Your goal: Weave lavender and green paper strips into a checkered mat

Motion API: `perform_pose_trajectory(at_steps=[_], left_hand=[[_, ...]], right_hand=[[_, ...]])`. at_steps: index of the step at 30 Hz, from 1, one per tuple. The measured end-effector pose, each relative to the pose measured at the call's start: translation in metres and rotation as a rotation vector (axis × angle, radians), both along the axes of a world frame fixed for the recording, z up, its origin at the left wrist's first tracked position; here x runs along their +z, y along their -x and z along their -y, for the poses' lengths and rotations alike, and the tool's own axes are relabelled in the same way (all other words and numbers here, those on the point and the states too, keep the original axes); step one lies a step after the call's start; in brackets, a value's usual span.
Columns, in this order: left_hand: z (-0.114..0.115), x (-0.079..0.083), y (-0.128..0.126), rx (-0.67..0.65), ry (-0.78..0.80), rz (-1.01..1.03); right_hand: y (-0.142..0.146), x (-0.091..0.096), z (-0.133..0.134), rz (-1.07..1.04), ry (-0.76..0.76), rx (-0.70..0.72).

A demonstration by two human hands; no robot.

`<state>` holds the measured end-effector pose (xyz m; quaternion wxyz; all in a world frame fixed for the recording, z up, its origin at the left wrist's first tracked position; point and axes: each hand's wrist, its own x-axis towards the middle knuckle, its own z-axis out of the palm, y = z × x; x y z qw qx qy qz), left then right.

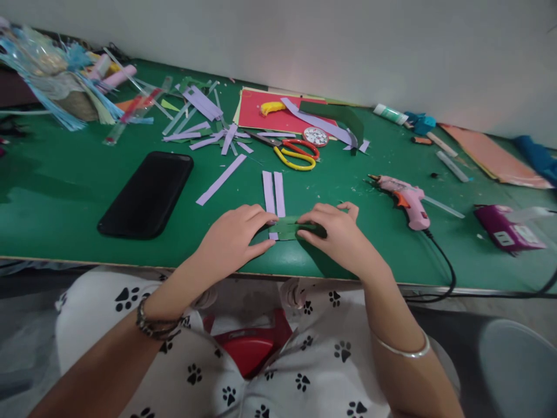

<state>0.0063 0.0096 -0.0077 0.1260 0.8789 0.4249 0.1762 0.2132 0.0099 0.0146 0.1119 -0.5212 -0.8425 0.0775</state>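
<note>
Two lilac paper strips (279,194) lie side by side near the table's front edge, pointing away from me. Green paper strips (287,229) cross their near ends. My left hand (235,235) pinches the left end of this crossing, with forefinger and thumb at its upper and lower edges. A small lilac end shows by the thumb. On the other side, my right hand (333,231) has its fingers curled over the right ends of the green strips, which they partly hide. Another lilac strip (221,180) lies loose beyond my left hand.
Left of my hands lies a black phone (145,194). Scissors (296,154) and a red paper sheet (255,116) are farther back, beside scattered lilac strips (202,103). A pink glue gun (407,197) with its cord is at right, near a purple box (507,229).
</note>
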Motion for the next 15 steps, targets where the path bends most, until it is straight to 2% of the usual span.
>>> perform_pose_trajectory(at_steps=[6,15], left_hand=[[0.0008,-0.0001,0.0000,-0.001,-0.002,0.001],[0.0005,0.0004,-0.0004,-0.002,0.012,-0.003]], right_hand=[[-0.0011,-0.0023,-0.0007,0.005,-0.055,-0.016],[0.0033,-0.0004,0.0005,-0.125,-0.068,-0.090]])
